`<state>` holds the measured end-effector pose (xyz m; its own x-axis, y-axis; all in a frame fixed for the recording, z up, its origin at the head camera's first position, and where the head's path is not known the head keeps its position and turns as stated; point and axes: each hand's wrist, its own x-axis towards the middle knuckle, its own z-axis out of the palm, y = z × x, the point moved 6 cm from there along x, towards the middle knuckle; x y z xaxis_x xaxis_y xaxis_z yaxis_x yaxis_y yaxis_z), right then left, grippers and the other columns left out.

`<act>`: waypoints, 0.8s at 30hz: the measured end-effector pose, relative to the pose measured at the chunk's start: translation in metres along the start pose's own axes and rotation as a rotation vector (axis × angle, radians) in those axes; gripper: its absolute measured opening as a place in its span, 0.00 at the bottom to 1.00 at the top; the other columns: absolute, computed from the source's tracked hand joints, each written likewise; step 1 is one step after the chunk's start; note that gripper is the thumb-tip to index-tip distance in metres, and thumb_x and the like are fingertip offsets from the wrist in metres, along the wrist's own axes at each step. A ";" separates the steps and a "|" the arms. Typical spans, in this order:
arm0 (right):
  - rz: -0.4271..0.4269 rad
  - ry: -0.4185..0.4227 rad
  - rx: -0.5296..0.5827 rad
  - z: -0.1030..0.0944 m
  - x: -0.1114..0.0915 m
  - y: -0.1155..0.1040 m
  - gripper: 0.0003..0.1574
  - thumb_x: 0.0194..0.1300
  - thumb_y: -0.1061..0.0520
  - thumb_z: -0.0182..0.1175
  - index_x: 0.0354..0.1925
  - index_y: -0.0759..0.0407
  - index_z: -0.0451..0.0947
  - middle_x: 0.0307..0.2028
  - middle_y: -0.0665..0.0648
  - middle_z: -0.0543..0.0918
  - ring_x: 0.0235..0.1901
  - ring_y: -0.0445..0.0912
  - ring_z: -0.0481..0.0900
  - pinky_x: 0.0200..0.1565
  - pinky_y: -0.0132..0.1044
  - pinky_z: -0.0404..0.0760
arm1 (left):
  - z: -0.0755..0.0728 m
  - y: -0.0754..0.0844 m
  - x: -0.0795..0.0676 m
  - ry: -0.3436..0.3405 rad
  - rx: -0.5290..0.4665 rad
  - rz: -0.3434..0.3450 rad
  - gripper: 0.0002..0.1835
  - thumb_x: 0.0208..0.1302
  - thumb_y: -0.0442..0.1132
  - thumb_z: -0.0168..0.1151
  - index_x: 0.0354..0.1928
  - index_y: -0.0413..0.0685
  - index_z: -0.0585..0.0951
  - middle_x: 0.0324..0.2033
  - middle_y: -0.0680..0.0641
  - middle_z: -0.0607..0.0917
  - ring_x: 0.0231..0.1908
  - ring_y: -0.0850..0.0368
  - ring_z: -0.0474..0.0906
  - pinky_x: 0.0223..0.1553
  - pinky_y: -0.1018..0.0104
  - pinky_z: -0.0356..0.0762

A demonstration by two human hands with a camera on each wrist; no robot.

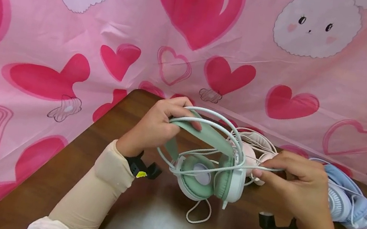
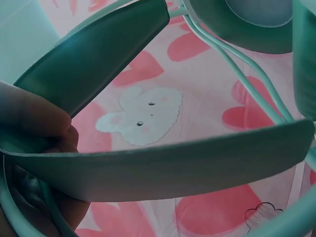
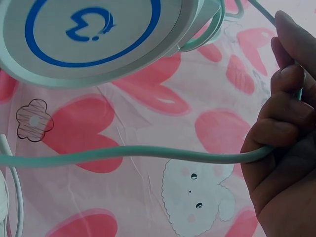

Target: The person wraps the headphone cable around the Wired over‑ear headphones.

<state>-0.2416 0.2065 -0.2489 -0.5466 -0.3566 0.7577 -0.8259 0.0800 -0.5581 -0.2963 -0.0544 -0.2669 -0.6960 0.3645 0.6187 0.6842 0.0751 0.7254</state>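
Green-and-white headphones (image 1: 236,185) hang tilted above the table, held up by the headband in my left hand (image 1: 159,124). The fingers wrap around the green headband strap (image 2: 173,173) and the thin white arches beside it. Both green ear pads (image 1: 191,175) hang below, to the right of that hand. My right hand (image 1: 303,185) pinches the pale cable (image 1: 269,169) between thumb and fingers, right of the ear cups. In the right wrist view the cable also runs through the curled fingers, and a cup's outer face (image 3: 94,42) shows a blue ring. A cable loop (image 1: 197,220) dangles under the cups.
Pink-and-white headphones (image 1: 248,152) lie behind the held pair, partly hidden by it. Light-blue headphones (image 1: 365,214) rest at the right, partly behind my right hand. The brown table (image 1: 156,228) meets a pink heart-printed cloth (image 1: 130,19) along its left and back edges.
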 end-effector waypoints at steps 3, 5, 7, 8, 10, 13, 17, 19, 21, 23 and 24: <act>0.003 0.010 -0.013 -0.001 0.000 -0.002 0.16 0.37 0.80 0.72 0.28 0.69 0.85 0.24 0.57 0.82 0.26 0.39 0.73 0.24 0.27 0.65 | 0.002 0.000 0.000 -0.011 -0.022 0.010 0.22 0.50 0.20 0.47 0.33 0.45 0.89 0.33 0.52 0.78 0.36 0.54 0.73 0.29 0.60 0.71; 0.001 0.013 -0.022 -0.002 0.000 -0.002 0.15 0.37 0.79 0.73 0.27 0.69 0.85 0.24 0.57 0.82 0.26 0.39 0.73 0.24 0.27 0.66 | 0.002 0.000 0.000 -0.013 -0.041 0.014 0.22 0.50 0.20 0.47 0.34 0.44 0.89 0.33 0.51 0.78 0.36 0.53 0.74 0.29 0.59 0.71; -0.010 0.014 -0.026 -0.003 -0.001 -0.002 0.14 0.38 0.78 0.73 0.27 0.69 0.85 0.24 0.56 0.82 0.26 0.39 0.73 0.25 0.26 0.66 | 0.001 0.001 0.000 -0.012 -0.056 0.017 0.22 0.49 0.20 0.47 0.34 0.44 0.89 0.33 0.51 0.79 0.36 0.53 0.74 0.30 0.57 0.72; -0.016 0.014 -0.021 -0.003 -0.001 -0.001 0.14 0.39 0.78 0.73 0.27 0.69 0.85 0.24 0.57 0.82 0.26 0.39 0.73 0.25 0.26 0.66 | 0.001 0.001 0.000 -0.012 -0.061 0.017 0.22 0.49 0.20 0.47 0.34 0.43 0.89 0.33 0.51 0.79 0.36 0.52 0.74 0.30 0.57 0.72; -0.021 0.014 -0.022 -0.004 -0.001 -0.001 0.13 0.40 0.77 0.74 0.27 0.69 0.85 0.24 0.57 0.82 0.26 0.39 0.73 0.26 0.26 0.67 | 0.001 0.001 0.000 -0.014 -0.063 0.017 0.22 0.48 0.20 0.47 0.34 0.43 0.89 0.33 0.51 0.79 0.37 0.52 0.74 0.31 0.56 0.73; -0.013 0.017 -0.028 -0.004 -0.002 0.000 0.13 0.39 0.77 0.73 0.27 0.69 0.85 0.24 0.56 0.82 0.25 0.39 0.72 0.24 0.26 0.66 | 0.000 0.001 0.000 -0.022 -0.072 0.016 0.21 0.49 0.21 0.47 0.34 0.42 0.89 0.34 0.50 0.79 0.38 0.52 0.74 0.32 0.56 0.73; 0.002 0.016 -0.015 -0.006 -0.003 0.001 0.15 0.38 0.79 0.73 0.28 0.69 0.84 0.25 0.57 0.82 0.25 0.39 0.72 0.24 0.27 0.65 | -0.001 0.000 -0.002 -0.038 -0.098 0.010 0.19 0.50 0.21 0.50 0.35 0.42 0.88 0.35 0.49 0.80 0.39 0.50 0.74 0.34 0.53 0.75; 0.007 0.015 -0.022 -0.007 -0.004 0.001 0.15 0.38 0.79 0.73 0.28 0.69 0.84 0.25 0.57 0.82 0.25 0.39 0.72 0.24 0.27 0.65 | -0.001 0.000 -0.003 -0.050 -0.121 0.006 0.18 0.51 0.21 0.51 0.35 0.42 0.88 0.35 0.48 0.79 0.40 0.49 0.73 0.34 0.52 0.76; 0.000 0.017 0.010 -0.007 -0.004 0.003 0.15 0.38 0.79 0.73 0.28 0.69 0.84 0.26 0.58 0.83 0.26 0.40 0.72 0.25 0.27 0.66 | -0.001 0.001 -0.003 -0.059 -0.142 0.007 0.18 0.53 0.21 0.51 0.35 0.42 0.88 0.35 0.48 0.79 0.40 0.48 0.73 0.34 0.51 0.76; 0.001 0.018 0.019 -0.009 -0.006 0.005 0.15 0.38 0.78 0.74 0.28 0.69 0.84 0.26 0.58 0.83 0.26 0.40 0.73 0.26 0.26 0.67 | -0.001 0.003 -0.003 -0.065 -0.161 0.011 0.17 0.55 0.21 0.52 0.35 0.42 0.88 0.34 0.47 0.78 0.39 0.47 0.73 0.34 0.53 0.76; 0.000 0.016 0.031 -0.009 -0.006 0.006 0.15 0.38 0.78 0.74 0.28 0.69 0.84 0.26 0.58 0.83 0.27 0.40 0.73 0.26 0.26 0.68 | -0.001 0.003 -0.003 -0.065 -0.169 0.015 0.16 0.55 0.22 0.52 0.35 0.41 0.88 0.33 0.46 0.78 0.38 0.47 0.72 0.34 0.53 0.75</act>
<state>-0.2441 0.2181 -0.2536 -0.5486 -0.3415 0.7632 -0.8217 0.0513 -0.5676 -0.2921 -0.0560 -0.2665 -0.6667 0.4243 0.6127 0.6441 -0.0855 0.7601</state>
